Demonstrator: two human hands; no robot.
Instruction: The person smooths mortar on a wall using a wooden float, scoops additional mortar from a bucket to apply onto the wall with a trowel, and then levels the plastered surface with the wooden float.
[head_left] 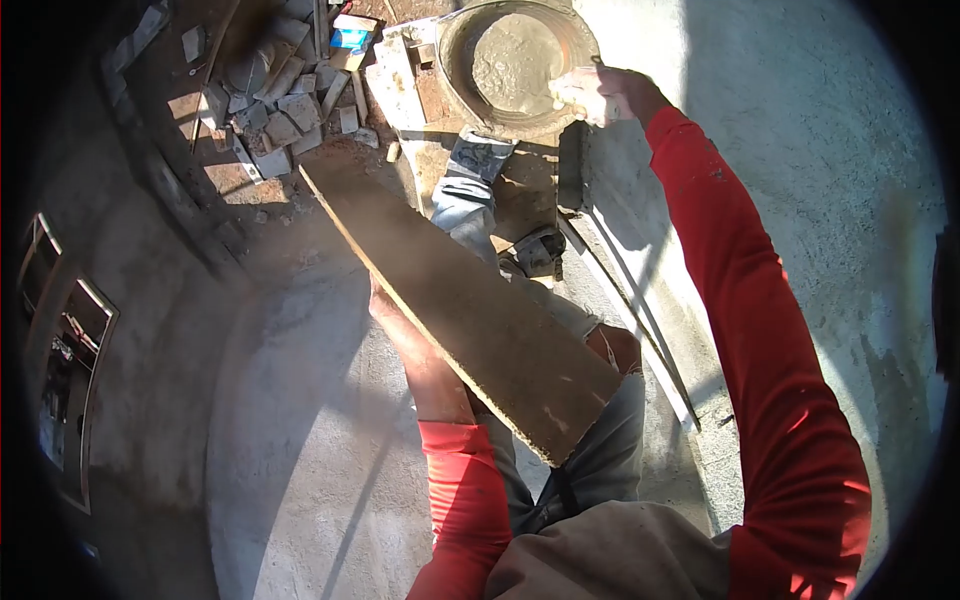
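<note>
My left hand (385,305) is under a long brown board (460,310), holding it tilted in front of my body. Its fingers are hidden behind the board, and the upper face looks bare apart from dusty marks. At the far end of my outstretched arm, my right hand (595,97) is closed at the right rim of a round bucket (455,75). A small dark tip shows beside that hand; what it grips cannot be made out. Wet grey mortar (515,60) lies inside the bucket.
Broken tile and brick pieces (285,115) are heaped at the upper left. A pale strip (640,340) lies along the base of the plastered wall (830,180) on my right. A wooden frame (85,390) stands at far left. My shoe (540,252) is below the bucket.
</note>
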